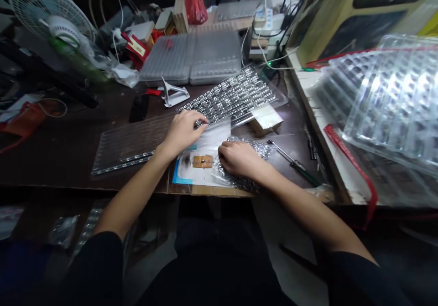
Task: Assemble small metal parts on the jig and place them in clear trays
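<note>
My left hand (186, 130) is at the lower left corner of a clear tray (236, 94) filled with rows of small metal parts. Its thumb and fingers are closed around something I cannot make out. The fingers of my right hand (236, 158) are curled over a clear plastic bag of small shiny parts (241, 180); what they hold is hidden. Between the hands, a small brass-coloured block (202, 161) lies on a white sheet (201, 176) with a blue edge. A second clear tray (126, 139) on the left has metal parts along its front edge.
A wooden block (267, 120) props the filled tray. A screwdriver (287, 155) lies to the right. Behind are a white stand (174, 95), closed clear cases (214, 53) and a fan (58, 23). Stacked clear trays (393, 101) rest at the right; a black phone (139, 108) lies left.
</note>
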`<state>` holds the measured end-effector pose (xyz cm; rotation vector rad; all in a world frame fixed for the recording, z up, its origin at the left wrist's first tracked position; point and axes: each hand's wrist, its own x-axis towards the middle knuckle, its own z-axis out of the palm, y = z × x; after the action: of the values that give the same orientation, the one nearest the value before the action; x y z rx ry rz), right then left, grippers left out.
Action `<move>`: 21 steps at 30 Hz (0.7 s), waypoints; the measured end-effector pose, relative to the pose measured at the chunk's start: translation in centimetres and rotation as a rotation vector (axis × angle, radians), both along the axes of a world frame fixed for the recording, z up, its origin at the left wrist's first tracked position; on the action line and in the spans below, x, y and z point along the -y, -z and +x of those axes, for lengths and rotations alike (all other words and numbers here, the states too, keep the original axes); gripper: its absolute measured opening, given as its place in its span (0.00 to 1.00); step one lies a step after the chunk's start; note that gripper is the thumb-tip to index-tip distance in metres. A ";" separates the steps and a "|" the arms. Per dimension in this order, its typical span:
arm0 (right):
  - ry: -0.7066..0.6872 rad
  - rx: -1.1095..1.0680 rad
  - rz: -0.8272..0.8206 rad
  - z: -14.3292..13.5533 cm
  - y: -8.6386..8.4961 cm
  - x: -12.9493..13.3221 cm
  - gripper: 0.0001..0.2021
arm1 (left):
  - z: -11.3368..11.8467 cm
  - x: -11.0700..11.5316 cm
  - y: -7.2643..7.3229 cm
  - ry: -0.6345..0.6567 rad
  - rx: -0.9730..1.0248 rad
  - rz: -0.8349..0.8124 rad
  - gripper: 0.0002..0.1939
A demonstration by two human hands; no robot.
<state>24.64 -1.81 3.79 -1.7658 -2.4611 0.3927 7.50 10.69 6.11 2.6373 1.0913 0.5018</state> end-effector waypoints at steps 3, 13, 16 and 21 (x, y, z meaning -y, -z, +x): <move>0.038 -0.109 0.012 0.3 0.3 -0.2 0.09 | 4.7 -0.2 0.3 0.078 0.062 0.053 0.07; 0.057 -0.552 0.123 1.6 1.5 -1.4 0.15 | 8.4 0.4 1.5 0.105 0.288 -0.011 0.03; 0.059 -0.571 0.136 1.5 1.5 -1.4 0.15 | 5.0 2.2 0.7 0.091 0.344 -0.104 0.05; 0.010 -0.518 0.085 1.0 1.1 -1.1 0.14 | -2.3 6.1 1.8 -0.063 0.347 -0.161 0.09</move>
<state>25.65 -0.71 2.66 -1.4178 -2.0692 0.6398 5.24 4.55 4.34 2.2736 1.0555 0.8114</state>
